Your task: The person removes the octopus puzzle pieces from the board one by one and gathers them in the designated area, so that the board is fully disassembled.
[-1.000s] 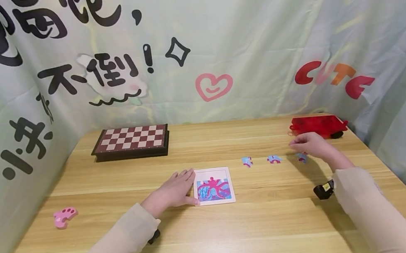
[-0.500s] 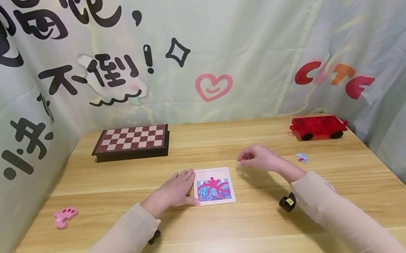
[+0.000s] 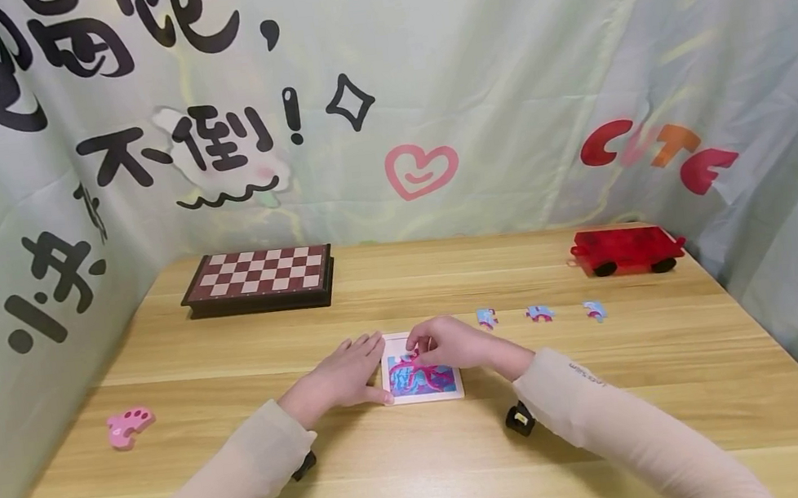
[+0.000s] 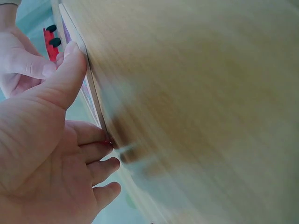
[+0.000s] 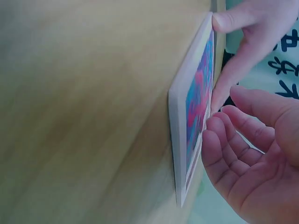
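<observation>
A small jigsaw puzzle tray [image 3: 427,399] with a pale frame lies mid-table; its lower part shows a pink octopus picture [image 3: 403,381] on blue. My left hand [image 3: 340,377] rests flat against the tray's left side, thumb at the near corner and fingertips at the far one. Over the upper part of the picture is my right hand [image 3: 450,343]. In the right wrist view its fingers [image 5: 211,148] are loosely bent at the puzzle surface, thumb apart, with no piece visible between them. Three loose puzzle pieces lie right of the tray: one [image 3: 486,319], another [image 3: 539,313], a third [image 3: 594,310].
A folded chessboard case [image 3: 258,281] sits at the back left. At the back right stands a red toy wagon [image 3: 628,249] with black wheels. A pink paw-shaped object [image 3: 128,428] lies on the left. Printed cloth [image 3: 496,65] hangs around the table [image 3: 425,476].
My right hand has swept left from above the rightmost loose piece, past the others, to the puzzle tray. The three loose pieces remain in place, and my left hand has stayed at the tray.
</observation>
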Available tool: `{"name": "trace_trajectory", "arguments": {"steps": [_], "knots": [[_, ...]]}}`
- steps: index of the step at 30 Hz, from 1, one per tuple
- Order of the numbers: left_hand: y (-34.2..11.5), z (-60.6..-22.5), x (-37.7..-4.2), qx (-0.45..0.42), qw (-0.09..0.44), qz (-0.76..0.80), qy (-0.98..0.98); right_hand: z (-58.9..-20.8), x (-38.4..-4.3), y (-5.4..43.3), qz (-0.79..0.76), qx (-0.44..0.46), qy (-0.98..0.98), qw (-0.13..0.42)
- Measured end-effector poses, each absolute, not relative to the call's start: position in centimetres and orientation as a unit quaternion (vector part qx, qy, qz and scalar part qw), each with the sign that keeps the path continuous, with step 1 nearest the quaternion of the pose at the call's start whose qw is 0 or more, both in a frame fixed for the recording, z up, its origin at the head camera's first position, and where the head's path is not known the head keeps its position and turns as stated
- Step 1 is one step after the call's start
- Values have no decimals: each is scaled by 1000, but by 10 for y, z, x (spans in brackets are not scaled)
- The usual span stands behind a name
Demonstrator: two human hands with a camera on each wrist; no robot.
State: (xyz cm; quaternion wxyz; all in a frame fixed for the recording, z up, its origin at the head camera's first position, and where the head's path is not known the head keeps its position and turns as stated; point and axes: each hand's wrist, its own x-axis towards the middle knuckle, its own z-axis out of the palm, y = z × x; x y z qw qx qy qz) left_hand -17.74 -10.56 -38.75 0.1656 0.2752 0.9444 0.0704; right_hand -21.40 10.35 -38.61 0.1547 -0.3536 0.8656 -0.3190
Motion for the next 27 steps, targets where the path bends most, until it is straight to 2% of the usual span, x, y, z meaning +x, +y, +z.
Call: {"name": "trace_trajectory", "arguments": {"steps": [16, 27], "knots": [[-106, -386, -177, 275, 170, 64, 944, -391, -209, 84, -275, -322, 894, 147], [-106, -386, -178, 273, 169, 70, 944, -392, -210, 85, -338, -317, 876, 136]]}}
